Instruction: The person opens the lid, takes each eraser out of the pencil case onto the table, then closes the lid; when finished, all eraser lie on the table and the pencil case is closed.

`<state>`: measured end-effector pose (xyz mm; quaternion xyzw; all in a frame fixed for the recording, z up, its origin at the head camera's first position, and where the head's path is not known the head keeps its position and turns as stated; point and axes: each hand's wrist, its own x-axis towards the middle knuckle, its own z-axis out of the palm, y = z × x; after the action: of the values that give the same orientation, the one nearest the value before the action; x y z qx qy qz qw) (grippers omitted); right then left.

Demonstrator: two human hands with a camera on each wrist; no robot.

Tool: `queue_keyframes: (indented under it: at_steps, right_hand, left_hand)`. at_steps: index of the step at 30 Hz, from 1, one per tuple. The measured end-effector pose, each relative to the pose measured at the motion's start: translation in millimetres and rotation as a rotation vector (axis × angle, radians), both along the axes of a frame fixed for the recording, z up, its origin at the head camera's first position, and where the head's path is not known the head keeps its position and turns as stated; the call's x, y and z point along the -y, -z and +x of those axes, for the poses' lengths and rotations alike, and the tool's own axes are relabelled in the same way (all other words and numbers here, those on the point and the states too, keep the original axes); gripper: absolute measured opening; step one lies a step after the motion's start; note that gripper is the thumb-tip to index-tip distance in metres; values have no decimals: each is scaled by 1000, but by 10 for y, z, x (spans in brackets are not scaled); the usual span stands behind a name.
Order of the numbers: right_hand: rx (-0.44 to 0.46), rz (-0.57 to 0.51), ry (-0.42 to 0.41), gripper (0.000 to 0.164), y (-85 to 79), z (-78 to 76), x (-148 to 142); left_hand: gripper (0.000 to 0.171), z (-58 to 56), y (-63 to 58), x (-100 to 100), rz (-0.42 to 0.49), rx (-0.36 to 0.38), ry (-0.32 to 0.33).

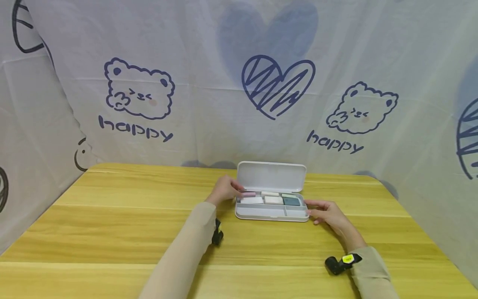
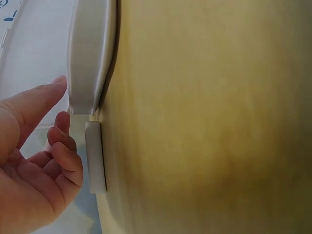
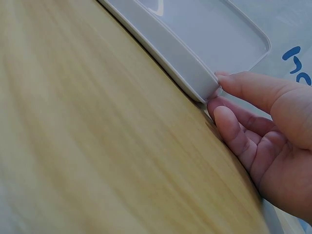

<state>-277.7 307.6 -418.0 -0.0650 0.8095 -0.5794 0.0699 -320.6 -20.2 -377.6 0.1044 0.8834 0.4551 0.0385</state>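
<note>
White block [image 2: 95, 158] clear only from left wrist; parted right grip [image 1: 330, 214] touches case [image 1: 261, 211]; left grip [image 1: 225, 189] unclear.

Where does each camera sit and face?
Head: on the head, forward and down at the open case on the table; left hand, right hand and sleeves show.
Left wrist: on that wrist, toward the case's end; left hand shows.
Right wrist: likewise, toward the opposite end; right hand shows.
Both wrist views share case and table.
</note>
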Motion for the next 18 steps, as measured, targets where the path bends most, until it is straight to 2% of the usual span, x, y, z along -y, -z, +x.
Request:
queue_keyframes:
  at_steps: [18]
  right_hand:
    - [-19,-30,-10,48,-10,14,7]
  left_hand:
    - [15,-2,29,9,-67,15,8]
